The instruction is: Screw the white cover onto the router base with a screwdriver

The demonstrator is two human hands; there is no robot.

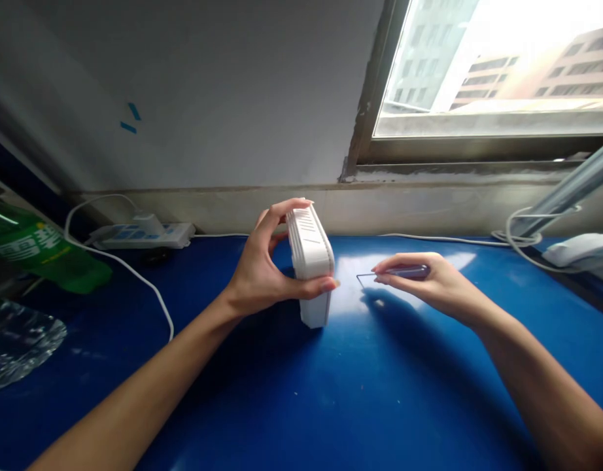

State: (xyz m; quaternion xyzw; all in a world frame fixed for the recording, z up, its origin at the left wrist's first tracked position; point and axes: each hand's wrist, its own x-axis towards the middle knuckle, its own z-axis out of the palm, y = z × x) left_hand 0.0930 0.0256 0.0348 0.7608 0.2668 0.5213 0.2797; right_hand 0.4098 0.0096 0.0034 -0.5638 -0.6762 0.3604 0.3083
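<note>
Gripping the white vented case (314, 252) with your left hand (257, 268): fingers over its top end, thumb across the near side, grip closed on it. Case stands roughly upright, slightly tilted, near the middle of the blue tabletop (331, 405); whether its lower end touches the surface cannot be told. Slots visible at the upper end.

Your right hand (441, 284), to the right of the case, is closed in a fingertip pinch on a slim tool (410, 271). Its thin shaft points left toward the case and bends downward at the end; tip apart from the case. Hand shadow falls on the tabletop beneath.

Surroundings, left: green bottle (61, 258) lying tilted, clear plastic container (27, 343) nearer you, power strip (178, 235) by the wall with a white plug (149, 224) in it, small dark object (155, 256) just in front. White cable (152, 288) curves across the tabletop.

Right: metal pole (566, 186) wrapped with pale cord (522, 237), white bundle (586, 254) beside it. Window (498, 72) above.
</note>
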